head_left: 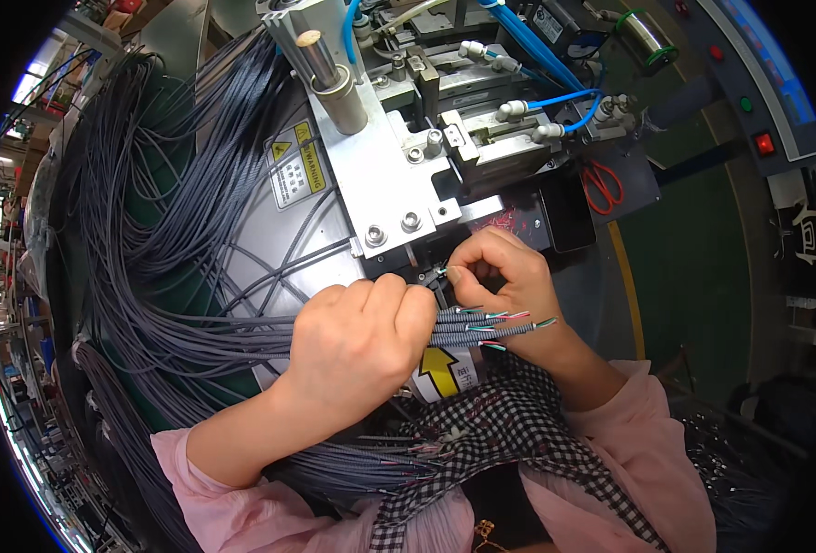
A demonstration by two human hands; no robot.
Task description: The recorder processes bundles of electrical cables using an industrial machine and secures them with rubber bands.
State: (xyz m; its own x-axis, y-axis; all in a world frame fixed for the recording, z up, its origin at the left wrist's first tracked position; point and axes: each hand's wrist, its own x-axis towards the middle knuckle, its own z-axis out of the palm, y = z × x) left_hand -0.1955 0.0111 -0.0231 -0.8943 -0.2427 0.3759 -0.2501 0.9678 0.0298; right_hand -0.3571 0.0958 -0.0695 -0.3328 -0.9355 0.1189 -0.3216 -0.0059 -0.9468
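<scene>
From my remote seat, the largest thing I see is the metal press machine (380, 175), which fills the upper middle of the view, with blue air hoses (555, 64) on top and a yellow warning label (297, 166) on its left side. Left of it, a very big mass of grey cables (150, 230) spreads like a fan and runs down toward my lap. A second bundle (371, 456) lies across my lap, its stripped ends showing small coloured wires.

My left hand (357, 346) is closed into a fist around a small group of cable ends (491, 327), which stick out to the right of it, just under the machine's front opening. These ends have bare coloured wires, and I judge they are not yet processed. My right hand (500, 276) has its grip pinched together on a single thin wire (442, 271), with thumb and forefinger, and holds it right at the small slot (426, 274) at the machine's lower edge. I cannot tell whether the tip is already inside the slot.

In my judgement the work is in the middle: one wire is at the machine, several wait in my left hand, and many more cables are left at the side. Red scissors (601, 184) lie at the right, untouched.
</scene>
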